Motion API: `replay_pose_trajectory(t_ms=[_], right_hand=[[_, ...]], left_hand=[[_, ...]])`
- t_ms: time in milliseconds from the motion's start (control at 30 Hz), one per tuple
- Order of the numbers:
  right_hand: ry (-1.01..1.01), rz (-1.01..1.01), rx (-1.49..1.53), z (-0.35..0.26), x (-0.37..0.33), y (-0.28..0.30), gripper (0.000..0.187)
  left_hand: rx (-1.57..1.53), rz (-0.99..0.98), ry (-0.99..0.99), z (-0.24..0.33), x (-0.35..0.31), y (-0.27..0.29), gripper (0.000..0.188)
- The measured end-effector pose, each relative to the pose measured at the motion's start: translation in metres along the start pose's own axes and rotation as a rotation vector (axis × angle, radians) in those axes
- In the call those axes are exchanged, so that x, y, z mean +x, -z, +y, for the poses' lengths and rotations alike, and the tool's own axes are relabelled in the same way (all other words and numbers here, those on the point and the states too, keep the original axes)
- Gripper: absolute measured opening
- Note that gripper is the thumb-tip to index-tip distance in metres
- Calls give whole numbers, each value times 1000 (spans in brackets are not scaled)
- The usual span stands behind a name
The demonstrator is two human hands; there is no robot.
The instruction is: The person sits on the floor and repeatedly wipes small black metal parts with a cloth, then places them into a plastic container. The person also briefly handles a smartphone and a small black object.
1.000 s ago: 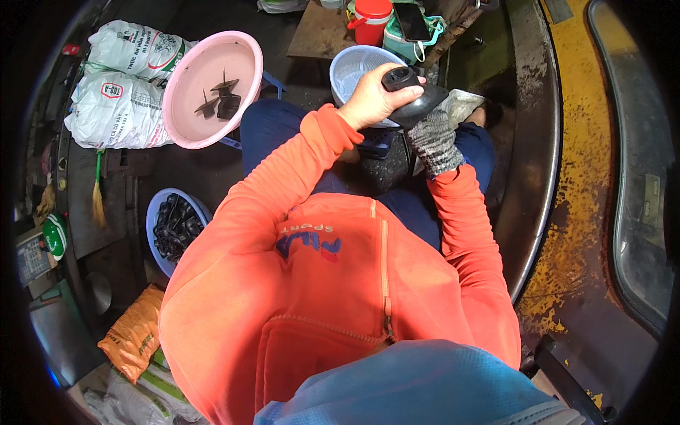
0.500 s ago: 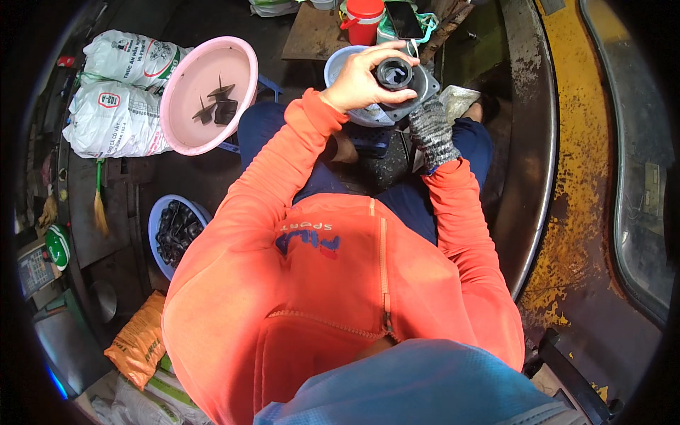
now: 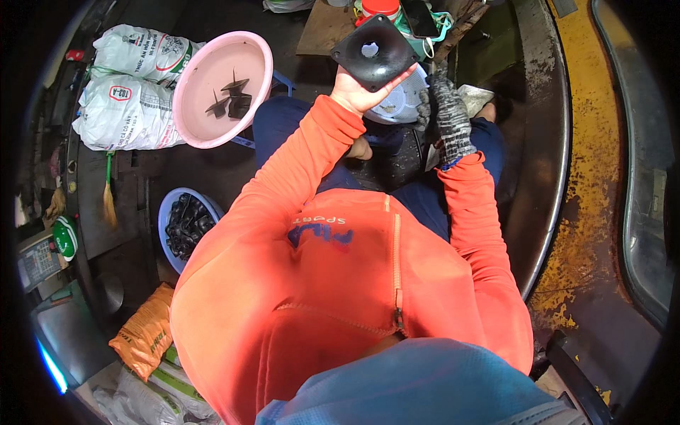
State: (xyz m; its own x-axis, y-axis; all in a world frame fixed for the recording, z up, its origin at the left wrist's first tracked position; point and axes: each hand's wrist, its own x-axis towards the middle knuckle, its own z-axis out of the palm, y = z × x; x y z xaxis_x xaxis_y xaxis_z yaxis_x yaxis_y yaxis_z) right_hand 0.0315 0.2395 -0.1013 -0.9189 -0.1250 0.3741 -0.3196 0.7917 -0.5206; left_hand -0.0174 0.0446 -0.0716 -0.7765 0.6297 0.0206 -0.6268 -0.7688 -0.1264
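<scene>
holding black flanged part (image 3: 389, 58) in left hand (image 3: 356, 92), gloved right hand (image 3: 451, 117) nearby, thumb spread

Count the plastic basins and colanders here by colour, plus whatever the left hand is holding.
Pink basin: 1
Blue basin, holding black parts: 1
Light blue colander: 1
Black square-flanged part, in the left hand: 1
Total: 4
</scene>
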Motion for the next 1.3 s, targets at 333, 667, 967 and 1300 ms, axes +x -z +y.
replay_pose_trajectory(t_ms=[333, 667, 967, 1300], right_hand=[[-797, 158, 1350, -7, 1, 7, 20], [-553, 146, 1030, -5, 0, 7, 20], [68, 58, 171, -25, -13, -2, 33], [-8, 109, 567, -17, -19, -14, 35]], left_hand=[[65, 91, -138, -9, -1, -3, 31], [128, 297, -197, -13, -5, -13, 26], [1401, 217, -550, -58, -12, -14, 43], [1648, 74, -794, -82, -16, -30, 46]])
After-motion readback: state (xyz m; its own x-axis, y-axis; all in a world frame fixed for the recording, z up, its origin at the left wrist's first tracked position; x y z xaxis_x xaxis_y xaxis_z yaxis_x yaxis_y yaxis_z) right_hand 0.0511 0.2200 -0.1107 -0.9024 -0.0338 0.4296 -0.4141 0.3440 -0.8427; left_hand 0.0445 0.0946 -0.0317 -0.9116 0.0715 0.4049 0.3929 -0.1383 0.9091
